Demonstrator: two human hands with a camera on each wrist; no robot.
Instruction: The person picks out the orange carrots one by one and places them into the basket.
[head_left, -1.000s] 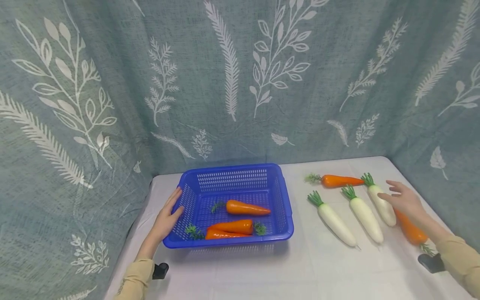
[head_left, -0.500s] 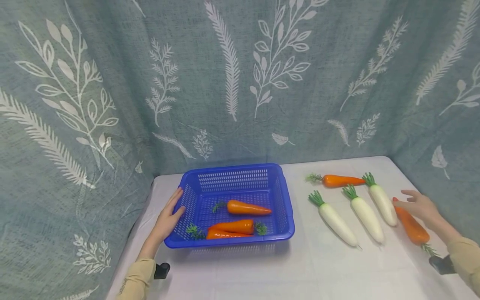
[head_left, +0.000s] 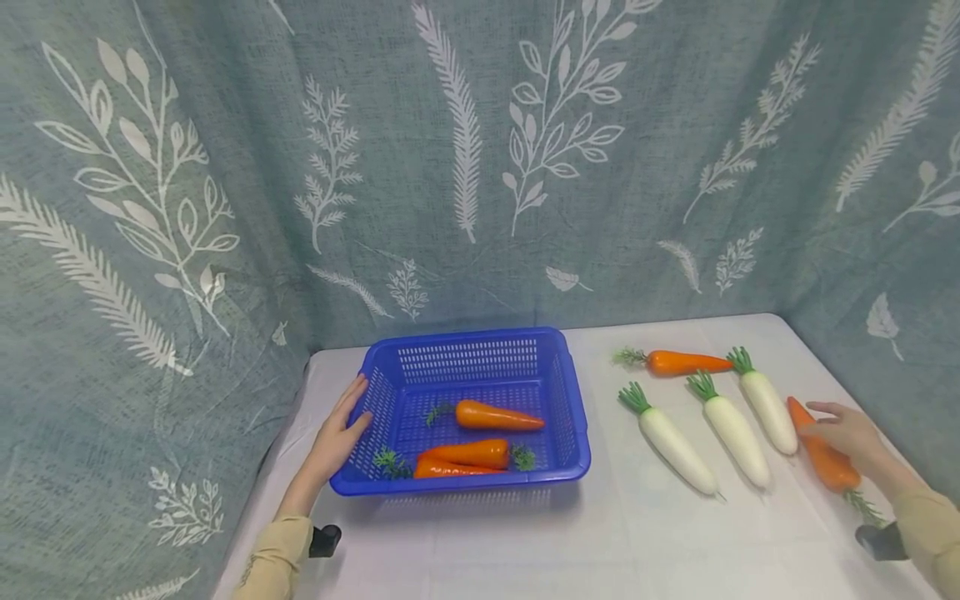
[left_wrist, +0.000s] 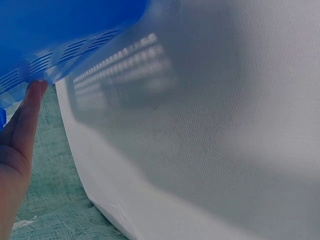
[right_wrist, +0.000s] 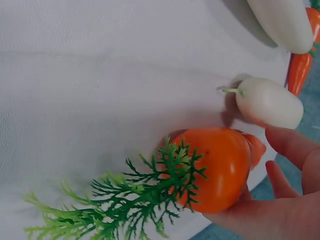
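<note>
In the head view my left hand (head_left: 337, 437) rests against the left wall of a blue perforated basket (head_left: 480, 477), fingers extended. The left wrist view has fingertips at the underside of the basket's slotted wall (left_wrist: 75, 55). Over at the right, my right hand (head_left: 851, 433) reaches across an orange carrot (head_left: 832, 475) with green leaves, fingers spread about its middle. Seen from the right wrist, the carrot (right_wrist: 215, 170) lies beside the palm; the fingers (right_wrist: 290, 145) look loosely bent rather than closed, and part of the hand is hidden behind it.
Several carrots, including an orange carrot (head_left: 495, 415), lie in the basket. White radishes with green tops lie in a slanted row: a left radish (head_left: 677, 450), a middle radish (head_left: 737, 442) and a right radish (head_left: 768, 412). Behind them is another carrot (head_left: 682, 362). A patterned curtain (head_left: 465, 167) encloses the white table.
My right hand has moved from over the right radish, rightward and down to the carrot beside it. My left hand stays at the basket.
</note>
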